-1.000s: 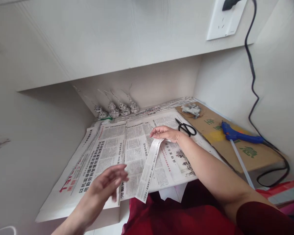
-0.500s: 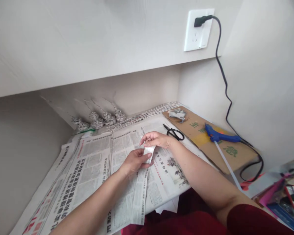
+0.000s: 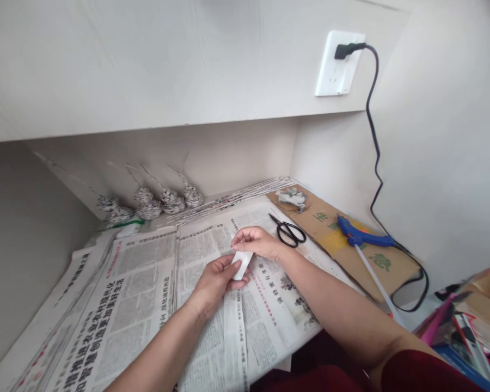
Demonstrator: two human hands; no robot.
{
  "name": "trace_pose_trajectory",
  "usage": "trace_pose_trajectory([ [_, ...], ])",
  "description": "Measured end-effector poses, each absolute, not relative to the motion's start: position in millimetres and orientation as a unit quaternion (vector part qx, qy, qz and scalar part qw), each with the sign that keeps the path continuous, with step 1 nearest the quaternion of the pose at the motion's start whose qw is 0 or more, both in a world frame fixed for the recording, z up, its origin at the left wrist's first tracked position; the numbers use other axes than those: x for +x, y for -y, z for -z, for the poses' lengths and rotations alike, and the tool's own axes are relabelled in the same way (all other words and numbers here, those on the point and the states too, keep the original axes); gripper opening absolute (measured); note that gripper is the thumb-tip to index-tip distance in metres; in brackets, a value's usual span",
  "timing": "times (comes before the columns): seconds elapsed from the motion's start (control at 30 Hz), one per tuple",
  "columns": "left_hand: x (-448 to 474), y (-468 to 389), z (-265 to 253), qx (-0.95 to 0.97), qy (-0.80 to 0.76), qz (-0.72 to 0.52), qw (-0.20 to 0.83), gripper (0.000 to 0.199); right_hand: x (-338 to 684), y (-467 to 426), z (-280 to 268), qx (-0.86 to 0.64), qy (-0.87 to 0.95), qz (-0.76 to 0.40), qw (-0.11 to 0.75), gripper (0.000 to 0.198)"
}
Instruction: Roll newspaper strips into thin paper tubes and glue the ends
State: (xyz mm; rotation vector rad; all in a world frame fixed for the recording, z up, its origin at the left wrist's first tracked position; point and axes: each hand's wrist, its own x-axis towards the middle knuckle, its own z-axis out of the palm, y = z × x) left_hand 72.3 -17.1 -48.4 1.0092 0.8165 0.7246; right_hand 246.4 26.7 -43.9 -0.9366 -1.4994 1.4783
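A long newspaper strip (image 3: 234, 332) runs from my hands down over the table's front edge, its top end a pale, folded piece. My left hand (image 3: 220, 277) grips that end, thumb on top and fingers beneath. Just above it, my right hand (image 3: 255, 241) pinches the strip's upper edge between thumb and fingers. Under both hands lie spread newspaper sheets (image 3: 142, 272). Black-handled scissors (image 3: 289, 231) rest beside my right wrist, blades pointing away to the left.
Several gourd-shaped woven paper pieces (image 3: 147, 204) stand at the back left, near rolled paper sticks (image 3: 237, 195). On cardboard (image 3: 375, 267) at the right lie a blue glue gun (image 3: 361, 235) and a crumpled grey scrap (image 3: 293, 199). A black cord (image 3: 376, 147) runs to the wall socket (image 3: 338, 71).
The camera view has shifted a little. Both hands stay on the strip, and its pale folded end now shows more broadly between them.
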Motion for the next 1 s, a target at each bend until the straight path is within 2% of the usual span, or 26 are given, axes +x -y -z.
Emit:
trace_pose_trajectory([
  [0.17,73.5,17.7,48.6,0.451,-0.394,-0.378,0.706,0.063,245.5,-29.0,45.6,-0.387,0.564,-0.58,0.443,0.029],
  [0.3,72.8,20.9,42.5,0.47,-0.392,-0.358,0.705,0.056,243.4,-29.0,45.5,-0.395,0.55,-0.56,0.478,0.029],
  [0.43,72.6,23.7,40.3,0.484,-0.388,-0.323,0.715,0.041,243.6,-30.8,46.3,-0.411,0.55,-0.545,0.482,0.028],
  [0.57,71.8,21.9,42.4,0.481,-0.376,-0.359,0.706,0.035,245.3,-36.0,52.8,-0.443,0.554,-0.503,0.494,0.033],
  [0.67,70.2,17.1,44.7,0.468,-0.372,-0.385,0.703,0.033,250.2,-42.1,59.2,-0.49,0.589,-0.404,0.5,0.031],
  [0.73,69.1,14.1,46.0,0.443,-0.37,-0.401,0.711,0.031,259.6,-48.4,59.9,-0.563,0.619,-0.269,0.477,0.032],
  [0.8,68.0,12.3,46.6,0.417,-0.366,-0.414,0.722,0.031,276.5,-56.8,54.9,-0.658,0.617,-0.106,0.42,0.034],
  [0.83,67.3,11.8,46.6,0.408,-0.364,-0.419,0.725,0.031,287.7,-61.6,50.3,-0.688,0.604,-0.062,0.398,0.035],
  [1.0,64.9,11.3,45.3,0.401,-0.359,-0.438,0.72,0.03,353.2,-84.3,24.5,-0.779,0.536,0.018,0.326,0.047],
])
